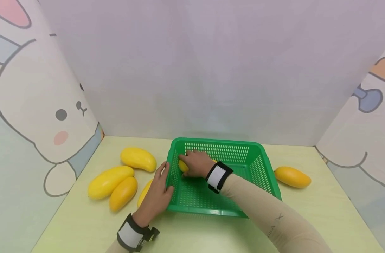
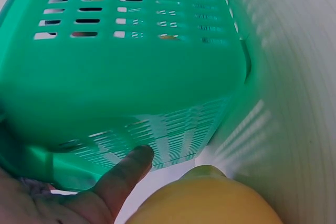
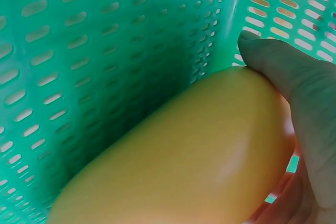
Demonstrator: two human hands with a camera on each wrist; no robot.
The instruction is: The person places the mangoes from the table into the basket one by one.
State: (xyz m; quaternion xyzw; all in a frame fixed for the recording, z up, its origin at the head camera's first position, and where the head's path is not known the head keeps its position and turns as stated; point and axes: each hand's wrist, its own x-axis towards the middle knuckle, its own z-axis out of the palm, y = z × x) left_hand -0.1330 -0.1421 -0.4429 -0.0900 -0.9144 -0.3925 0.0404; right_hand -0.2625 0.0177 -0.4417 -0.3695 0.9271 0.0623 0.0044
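A green plastic basket (image 1: pixel 211 212) with slotted walls stands on the table. Inside it, near its left back corner, my right hand (image 1: pixel 197 164) grips a yellow mango (image 3: pixel 189 156); thumb and fingers wrap one end of the fruit in the right wrist view. Part of that mango is hidden under the hand in the head view. My left hand (image 1: pixel 157 193) rests against the basket's left side, its fingers fairly straight along the wall. In the left wrist view its thumb (image 2: pixel 128 174) lies against the slotted wall. Another mango (image 1: pixel 145 193) lies partly hidden beneath the left hand.
Left of the basket lie several mangoes: one at the back (image 1: pixel 138 159), a long one (image 1: pixel 110 182) and a more orange one (image 1: pixel 124 194) touching it. One orange-yellow mango (image 1: pixel 292 176) lies right of the basket. Cartoon-printed cloth walls (image 1: pixel 211 70) enclose the pale table (image 1: pixel 325 218).
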